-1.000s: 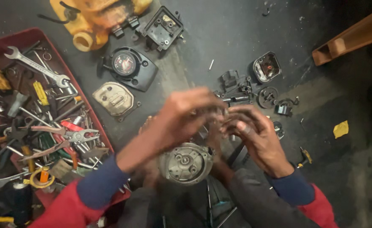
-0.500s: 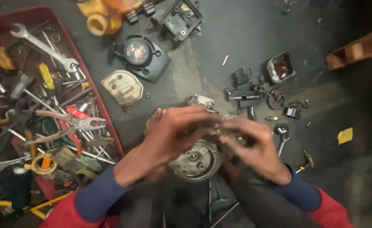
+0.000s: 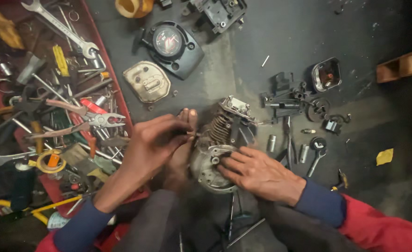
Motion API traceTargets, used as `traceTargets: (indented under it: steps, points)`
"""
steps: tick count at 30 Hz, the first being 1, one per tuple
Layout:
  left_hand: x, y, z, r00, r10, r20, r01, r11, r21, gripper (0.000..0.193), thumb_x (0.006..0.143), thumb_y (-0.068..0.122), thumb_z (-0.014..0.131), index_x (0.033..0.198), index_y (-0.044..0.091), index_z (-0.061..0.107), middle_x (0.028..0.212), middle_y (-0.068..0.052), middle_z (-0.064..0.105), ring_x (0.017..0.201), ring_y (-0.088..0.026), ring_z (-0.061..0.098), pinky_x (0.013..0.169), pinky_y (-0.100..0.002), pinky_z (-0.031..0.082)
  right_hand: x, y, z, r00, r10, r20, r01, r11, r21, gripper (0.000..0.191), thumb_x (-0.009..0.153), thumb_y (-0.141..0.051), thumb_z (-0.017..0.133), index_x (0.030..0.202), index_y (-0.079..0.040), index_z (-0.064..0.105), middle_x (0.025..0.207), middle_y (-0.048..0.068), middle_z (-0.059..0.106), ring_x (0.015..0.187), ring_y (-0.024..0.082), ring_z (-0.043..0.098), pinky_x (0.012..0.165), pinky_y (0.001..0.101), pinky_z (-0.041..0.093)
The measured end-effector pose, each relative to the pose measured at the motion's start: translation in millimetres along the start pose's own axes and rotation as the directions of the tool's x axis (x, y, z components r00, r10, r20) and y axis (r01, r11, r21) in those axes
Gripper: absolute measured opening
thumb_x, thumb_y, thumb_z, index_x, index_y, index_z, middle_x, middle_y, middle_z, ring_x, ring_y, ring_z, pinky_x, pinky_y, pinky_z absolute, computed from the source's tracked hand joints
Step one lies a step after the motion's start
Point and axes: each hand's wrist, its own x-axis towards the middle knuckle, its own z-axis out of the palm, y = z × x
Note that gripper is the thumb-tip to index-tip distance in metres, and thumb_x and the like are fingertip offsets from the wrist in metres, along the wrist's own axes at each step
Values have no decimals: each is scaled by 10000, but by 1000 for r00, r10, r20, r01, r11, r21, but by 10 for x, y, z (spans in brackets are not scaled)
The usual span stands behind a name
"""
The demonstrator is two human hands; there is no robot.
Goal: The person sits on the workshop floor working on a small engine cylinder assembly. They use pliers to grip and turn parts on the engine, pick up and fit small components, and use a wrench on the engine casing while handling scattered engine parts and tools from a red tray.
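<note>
Right hand [image 3: 257, 173] lies flat, fingers released, on a greasy finned metal engine [image 3: 220, 144]; left hand [image 3: 157, 140] fingers pinch beside it, contents unclear.

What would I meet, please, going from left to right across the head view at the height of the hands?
Red tool tray → left hand → small finned engine block → right hand → small wrench → yellow scrap.
</note>
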Motion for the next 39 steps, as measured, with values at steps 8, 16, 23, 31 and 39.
traceTargets:
  steps: [8, 16, 23, 31, 39]
  points:
    - [-28, -14, -36, 1000, 19, 0, -19, 1000, -22, 178, 835, 45, 778, 1010, 19, 753, 935, -102, 739, 825, -247, 745, 719, -316, 577, 123, -72, -146, 995, 38, 97, -34, 998, -44, 478, 800, -144, 566, 1246, 16, 626, 1093, 105, 617, 1062, 248, 572, 903, 392, 445]
    - [-33, -32, -18, 1000, 22, 9, -22, 998, -64, 200, 837, 34, 764, 1034, 14, 738, 951, -103, 734, 832, -236, 752, 721, -316, 582, 175, -92, -229, 983, 36, 178, -22, 997, -78, 441, 821, -147, 570, 1220, 35, 619, 1070, 114, 603, 1060, 263, 568, 914, 396, 440]
    - [-52, -29, 72, 985, -86, 152, 91, 996, -25, 200, 786, 101, 810, 964, 30, 750, 813, -121, 734, 671, -237, 727, 620, -336, 547, 200, -102, -193, 993, 66, 98, -63, 997, -35, 433, 760, -142, 588, 1165, 2, 634, 1084, 123, 609, 1106, 279, 568, 962, 422, 427]
    - [-62, 29, 120, 962, 33, 272, -19, 998, -56, 252, 835, 43, 727, 1086, 30, 742, 875, -185, 733, 815, -348, 734, 716, -386, 557, 132, -92, -158, 997, 76, -10, -76, 997, -13, 339, 744, -129, 582, 1063, -46, 660, 1109, 93, 618, 1118, 263, 586, 975, 428, 423]
    - [-45, 118, 153, 954, -36, 297, 50, 998, -41, 233, 849, 47, 723, 1078, 7, 725, 882, -184, 722, 826, -366, 719, 724, -398, 553, 62, -37, -66, 998, -33, -49, 30, 998, -57, 387, 741, -154, 625, 1110, -58, 689, 1106, 122, 644, 1125, 302, 610, 977, 445, 477]
